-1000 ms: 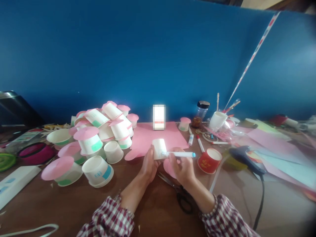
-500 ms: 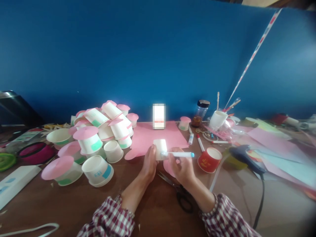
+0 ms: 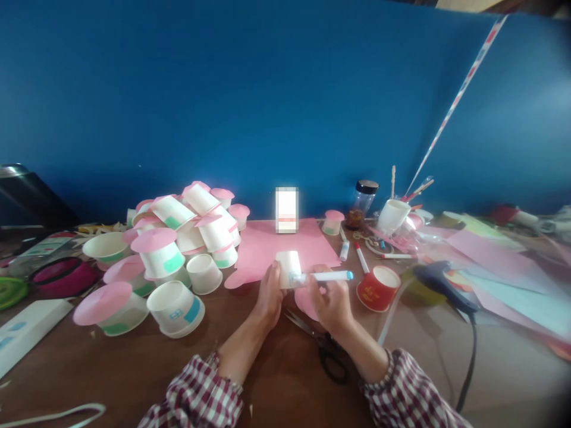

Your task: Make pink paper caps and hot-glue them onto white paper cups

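Two hands work at the centre of the table. I read the left hand as closed around a small white paper cup, held on its side just above the near edge of the pink paper sheet. The right hand is closed on a white marker with a blue end cap. The marker lies level, and its tip end meets the cup wall. I cannot tell whether the tip is bare.

Risk 1: cup deformation. The wall is thin paper. I judge that a tighter squeeze from the left hand, or hard tip pressure, would dent it.

Risk 2: tip slip. The wall is curved, so a marker held this flat could skid off and mark the left fingers.

Risk 3: collision. The red cup stands just beside the marker's cap end, and the scissors lie under the right wrist. A wide swing could tip the one or catch the other.

Risk 4: snag. The glue gun cord runs near the right sleeve.
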The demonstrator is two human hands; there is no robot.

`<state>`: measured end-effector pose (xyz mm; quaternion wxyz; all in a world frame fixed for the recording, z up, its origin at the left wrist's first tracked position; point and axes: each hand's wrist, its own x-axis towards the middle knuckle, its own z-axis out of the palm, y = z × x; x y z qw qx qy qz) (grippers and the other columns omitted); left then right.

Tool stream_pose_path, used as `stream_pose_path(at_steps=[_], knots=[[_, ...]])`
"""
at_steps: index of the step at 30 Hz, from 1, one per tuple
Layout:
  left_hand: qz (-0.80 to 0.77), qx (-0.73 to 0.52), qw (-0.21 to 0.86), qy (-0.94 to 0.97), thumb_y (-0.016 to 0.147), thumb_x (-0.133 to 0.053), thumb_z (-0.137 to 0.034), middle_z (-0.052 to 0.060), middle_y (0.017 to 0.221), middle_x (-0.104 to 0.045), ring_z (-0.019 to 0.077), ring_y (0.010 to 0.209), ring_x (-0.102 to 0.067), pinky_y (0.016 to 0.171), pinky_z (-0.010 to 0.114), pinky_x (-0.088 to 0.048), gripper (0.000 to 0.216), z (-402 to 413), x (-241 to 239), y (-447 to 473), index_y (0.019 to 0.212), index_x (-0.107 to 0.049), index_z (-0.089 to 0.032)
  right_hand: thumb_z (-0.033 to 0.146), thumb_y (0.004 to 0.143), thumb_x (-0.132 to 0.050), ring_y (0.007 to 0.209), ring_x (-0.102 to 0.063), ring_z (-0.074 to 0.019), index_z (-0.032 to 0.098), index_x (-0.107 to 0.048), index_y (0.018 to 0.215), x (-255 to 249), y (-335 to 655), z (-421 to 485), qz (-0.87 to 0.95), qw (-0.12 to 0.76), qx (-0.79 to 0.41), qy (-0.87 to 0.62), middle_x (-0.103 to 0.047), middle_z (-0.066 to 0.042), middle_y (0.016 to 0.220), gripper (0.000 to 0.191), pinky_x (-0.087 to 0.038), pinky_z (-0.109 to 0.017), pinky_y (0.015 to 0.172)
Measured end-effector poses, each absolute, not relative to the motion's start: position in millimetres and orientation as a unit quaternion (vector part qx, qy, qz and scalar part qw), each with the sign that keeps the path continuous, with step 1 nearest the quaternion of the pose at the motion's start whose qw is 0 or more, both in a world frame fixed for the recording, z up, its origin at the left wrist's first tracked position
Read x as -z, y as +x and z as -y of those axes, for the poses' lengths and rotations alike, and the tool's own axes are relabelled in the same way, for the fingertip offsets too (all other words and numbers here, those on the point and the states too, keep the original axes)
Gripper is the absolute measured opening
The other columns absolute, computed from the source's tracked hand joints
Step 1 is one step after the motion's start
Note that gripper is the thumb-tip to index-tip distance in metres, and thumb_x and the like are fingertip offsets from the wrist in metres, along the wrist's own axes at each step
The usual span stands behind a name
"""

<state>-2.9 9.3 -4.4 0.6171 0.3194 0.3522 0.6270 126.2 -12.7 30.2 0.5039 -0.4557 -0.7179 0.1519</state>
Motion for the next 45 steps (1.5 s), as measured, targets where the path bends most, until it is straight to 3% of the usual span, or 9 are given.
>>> stream_pose_path(at_steps=[12,21,32,45], knots=[[-0.368,-0.630,0.598,0.330,0.080,-0.052,-0.055,-0.003,0.069,-0.047,0.0097,0.061,-0.045,0.056,0.022,-0.039,0.037,-5.1,-0.7,-1.8,0.079,-0.049,-0.018,0.026,0.088,-0.046,0.056,-0.058,-0.0133,0.017,-0.059,0.080,-32.2,125.1,12.3,0.712,0.511,-0.140,-0.460,-0.059,0.000,0.060,0.018,-0.043,-0.020,0.051],[-0.355,-0.628,0.602,0.343,0.081,-0.049,-0.057,0.001,0.072,-0.053,0.0095,0.057,-0.045,0.053,0.023,-0.038,0.040,-5.2,2.9,-3.8,0.081,-0.053,-0.017,0.026,0.087,-0.048,0.053,-0.055,-0.0119,0.018,-0.059,0.080,-29.5,126.5,12.7,0.723,0.503,-0.153,-0.448,-0.062,0.000,0.064,0.016,-0.042,-0.020,0.050],[-0.352,-0.625,0.636,0.284,0.077,-0.052,-0.060,0.004,0.077,-0.060,0.0159,0.070,-0.056,0.069,0.030,-0.045,0.047,-10.9,4.3,-2.5,0.090,-0.057,-0.015,0.028,0.086,-0.047,0.052,-0.053,-0.0113,0.017,-0.060,0.079,-27.8,126.9,12.4,0.714,0.486,-0.189,-0.467,-0.059,0.000,0.060,0.018,-0.040,-0.020,0.048],[-0.349,-0.629,0.627,0.299,0.079,-0.052,-0.059,0.002,0.077,-0.060,0.0134,0.069,-0.056,0.067,0.027,-0.045,0.045,-8.7,4.6,-2.5,0.090,-0.057,-0.015,0.030,0.085,-0.047,0.049,-0.053,-0.0115,0.016,-0.059,0.075,-31.4,125.4,12.3,0.705,0.489,-0.209,-0.469,-0.056,0.001,0.055,0.021,-0.039,-0.019,0.044]])
